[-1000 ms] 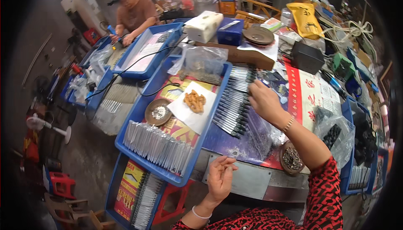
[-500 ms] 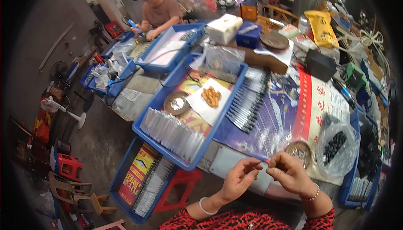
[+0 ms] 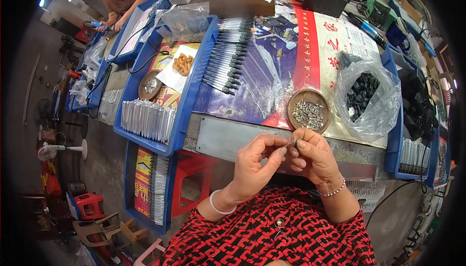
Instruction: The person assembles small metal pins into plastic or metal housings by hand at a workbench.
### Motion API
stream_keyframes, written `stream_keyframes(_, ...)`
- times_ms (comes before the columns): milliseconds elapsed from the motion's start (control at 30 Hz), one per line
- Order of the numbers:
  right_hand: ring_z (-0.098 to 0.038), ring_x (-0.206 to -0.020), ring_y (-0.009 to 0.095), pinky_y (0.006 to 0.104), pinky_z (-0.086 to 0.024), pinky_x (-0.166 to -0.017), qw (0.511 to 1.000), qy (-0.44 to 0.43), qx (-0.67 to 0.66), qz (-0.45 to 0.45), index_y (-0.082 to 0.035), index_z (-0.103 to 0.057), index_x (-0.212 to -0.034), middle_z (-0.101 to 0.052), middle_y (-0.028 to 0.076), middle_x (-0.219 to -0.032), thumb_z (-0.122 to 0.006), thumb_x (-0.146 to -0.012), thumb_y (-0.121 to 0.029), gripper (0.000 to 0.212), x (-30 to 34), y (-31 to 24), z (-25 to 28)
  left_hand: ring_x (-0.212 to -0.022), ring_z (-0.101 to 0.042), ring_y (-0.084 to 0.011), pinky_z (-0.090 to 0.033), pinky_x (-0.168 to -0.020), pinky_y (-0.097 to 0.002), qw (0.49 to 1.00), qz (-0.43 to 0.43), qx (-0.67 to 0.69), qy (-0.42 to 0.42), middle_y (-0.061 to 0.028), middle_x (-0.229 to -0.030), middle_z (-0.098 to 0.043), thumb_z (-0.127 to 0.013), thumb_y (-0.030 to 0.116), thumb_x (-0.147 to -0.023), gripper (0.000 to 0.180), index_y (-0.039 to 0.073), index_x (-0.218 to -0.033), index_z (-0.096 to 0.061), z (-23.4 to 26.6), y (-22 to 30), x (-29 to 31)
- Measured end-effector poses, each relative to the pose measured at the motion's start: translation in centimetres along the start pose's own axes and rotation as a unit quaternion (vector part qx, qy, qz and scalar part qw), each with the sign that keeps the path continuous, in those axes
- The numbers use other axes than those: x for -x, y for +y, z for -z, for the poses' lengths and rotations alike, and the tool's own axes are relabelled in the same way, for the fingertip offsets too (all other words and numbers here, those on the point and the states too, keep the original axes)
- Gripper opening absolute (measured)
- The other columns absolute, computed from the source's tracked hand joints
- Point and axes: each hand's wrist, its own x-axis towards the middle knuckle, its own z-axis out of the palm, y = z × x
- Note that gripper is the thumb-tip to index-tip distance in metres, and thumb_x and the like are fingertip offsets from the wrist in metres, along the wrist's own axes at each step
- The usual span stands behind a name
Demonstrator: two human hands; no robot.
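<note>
Both hands up at the near edge of the table, fingertips meeting. Left hand (image 3: 258, 163): thumb and index curled toward each other, tips close to the right's. Right hand (image 3: 314, 158): thumb pressed in against bent fingers, pinch-like. Can't tell if either grips a part; anything there is too small and hidden by the fingers.

Nearest container: round brown dish (image 3: 310, 94) just beyond the right hand, on the table, holding loose small metal pieces (image 3: 309, 115). Right of it, clear plastic bag (image 3: 377, 123), mouth open, with black pieces (image 3: 363, 91) inside.

Large blue tray (image 3: 141, 141), left: row of flat silver strips (image 3: 148, 120) standing packed at the near end; second brown dish (image 3: 143, 91) with silvery bits; white paper (image 3: 170, 78) with orange-brown curled snack pieces (image 3: 183, 64); another clear bag (image 3: 188, 17) at the far end, contents greyish.

Lower blue tray (image 3: 129, 178), beside a red stool (image 3: 189, 175): column of slim silver pieces (image 3: 158, 188) with dark ends.

Right-hand blue tray (image 3: 411, 175): black items at the back, upright silver pieces (image 3: 412, 157) in front.

Dark-tipped silver rods (image 3: 228, 57) lie in a row on the table, right alongside the large tray.
</note>
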Motion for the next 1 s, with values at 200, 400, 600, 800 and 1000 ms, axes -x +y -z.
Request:
stream_keyframes(200,-0.044,-0.054,0.005,0.0197,-0.037,-0.048,1.000,0.012,0.009,0.004,-0.002,-0.055,-0.092,-0.054,0.002,-0.076,-0.058,-0.087,-0.015,0.013,1.6,-0.2,1.0,-0.075,-0.062,-0.0134,-0.051,-0.064,-0.0228,0.988,-0.098,-0.116,-0.012,-0.0111,-0.091,-0.058,-0.057,-0.005,-0.082,0.014,-0.005,-0.096,-0.058,-1.7,-0.1,-0.2)
stream_keyframes(400,-0.046,-0.054,0.005,0.0188,-0.038,-0.048,0.999,0.039,0.006,0.016,-0.001,-0.057,-0.093,-0.057,0.003,-0.076,-0.059,-0.086,-0.012,0.014,2.1,-0.6,1.7,-0.075,-0.063,-0.0140,-0.053,-0.064,-0.0230,0.975,-0.114,-0.189,-0.038,-0.0125,-0.091,-0.059,-0.056,-0.008,-0.082,0.014,-0.006,-0.095,-0.059,-2.3,0.5,-0.7)
stream_keyframes(600,-0.046,-0.053,0.005,0.0190,-0.039,-0.048,0.998,0.055,0.006,0.018,0.000,-0.059,-0.095,-0.059,0.004,-0.077,-0.059,-0.086,-0.010,0.014,2.1,-0.7,1.8,-0.068,-0.063,-0.0141,-0.052,-0.058,-0.0228,0.954,-0.169,-0.245,-0.027,-0.0131,-0.085,-0.062,-0.058,-0.009,-0.079,0.016,-0.005,-0.094,-0.060,-2.4,0.7,-1.2)
stream_keyframes(800,-0.046,-0.053,0.005,0.0185,-0.039,-0.047,0.998,0.063,0.005,0.012,0.001,-0.061,-0.096,-0.061,0.004,-0.076,-0.060,-0.085,-0.009,0.014,2.1,-0.6,1.8,-0.062,-0.061,-0.0184,-0.049,-0.052,-0.0260,0.895,-0.264,-0.358,-0.034,-0.0143,-0.083,-0.062,-0.061,-0.009,-0.075,0.020,-0.003,-0.094,-0.061,-2.0,0.7,-1.3)
stream_keyframes(1000,-0.045,-0.052,0.005,0.0181,-0.037,-0.047,0.995,0.080,0.057,0.014,0.000,-0.061,-0.094,-0.062,0.005,-0.074,-0.061,-0.085,-0.008,0.013,2.3,-0.4,2.0,-0.066,-0.061,-0.0250,-0.050,-0.053,-0.0304,0.816,-0.325,-0.463,-0.115,-0.0170,-0.086,-0.060,-0.059,-0.004,-0.070,0.029,-0.006,-0.098,-0.058,-0.8,1.0,-1.4)
